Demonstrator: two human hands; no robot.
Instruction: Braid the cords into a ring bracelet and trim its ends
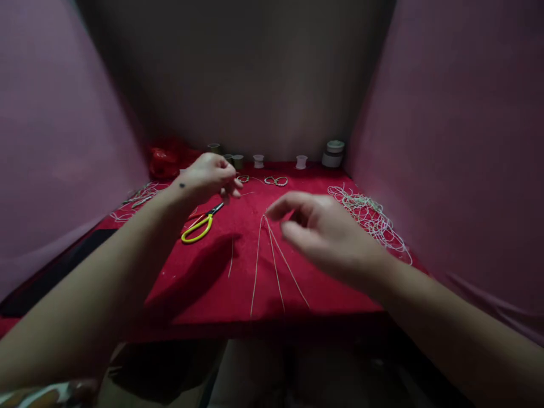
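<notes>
My left hand (217,174) is raised over the table's left side, its thumb and index finger pinched together. Whatever it may hold is too fine to tell. Close to its fingertips runs a thin thread (247,194). Below, yellow-handled scissors (198,230) lie on the red cloth, beside a short loose cord (232,260). My right hand (317,226) is slightly blurred, with index finger and thumb apart. Its index fingertip is at the top of several pale cords (256,263), which fan out toward the table's front edge. Whether it touches them is unclear.
Tangled cords (369,218) cover the right side, with another tangle (144,195) at left. Small spools (259,161), a lidded jar (334,154) and a red plastic bag (165,163) stand along the back. Finished-looking cord loops (276,181) lie before them. Pink curtains (463,130) flank the table.
</notes>
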